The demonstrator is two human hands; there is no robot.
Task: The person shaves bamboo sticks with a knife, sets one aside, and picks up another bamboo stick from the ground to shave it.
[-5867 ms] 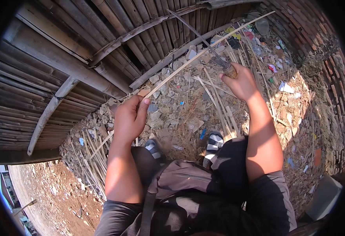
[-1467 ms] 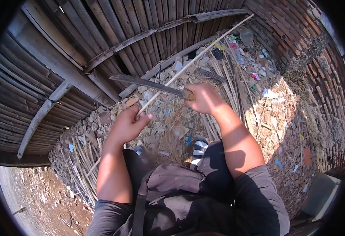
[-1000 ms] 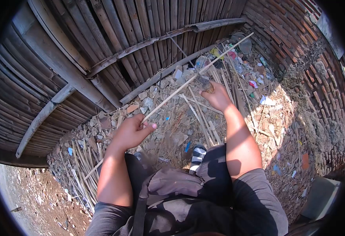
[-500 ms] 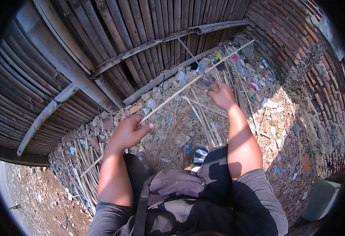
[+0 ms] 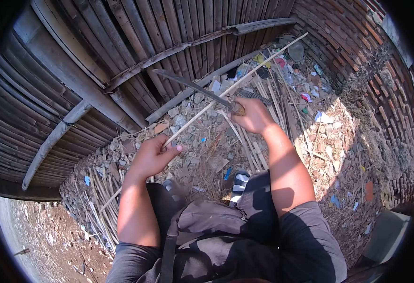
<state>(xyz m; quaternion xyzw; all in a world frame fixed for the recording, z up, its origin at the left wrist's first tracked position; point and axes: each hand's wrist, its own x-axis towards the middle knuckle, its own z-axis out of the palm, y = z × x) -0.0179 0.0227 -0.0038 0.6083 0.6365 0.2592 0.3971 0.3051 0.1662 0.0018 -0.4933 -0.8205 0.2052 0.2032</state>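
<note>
Your left hand [image 5: 152,157] clamps the strip [image 5: 263,67] at its near end, the rest projecting forward-right; your right hand [image 5: 253,116] clamps the knife [image 5: 200,88], crossing the strip, contact unclear.

Smooth, pale wood is seen in the strip [image 5: 273,60], dull metal in the machete blade [image 5: 192,86], matt cloth in the bag [image 5: 211,218] at six o'clock; rough brick is exposed in the wall [image 5: 388,94] at two o'clock.

A brick wall [image 5: 353,47] and slatted wall [image 5: 174,28] flank rubble [image 5: 216,164]
</note>
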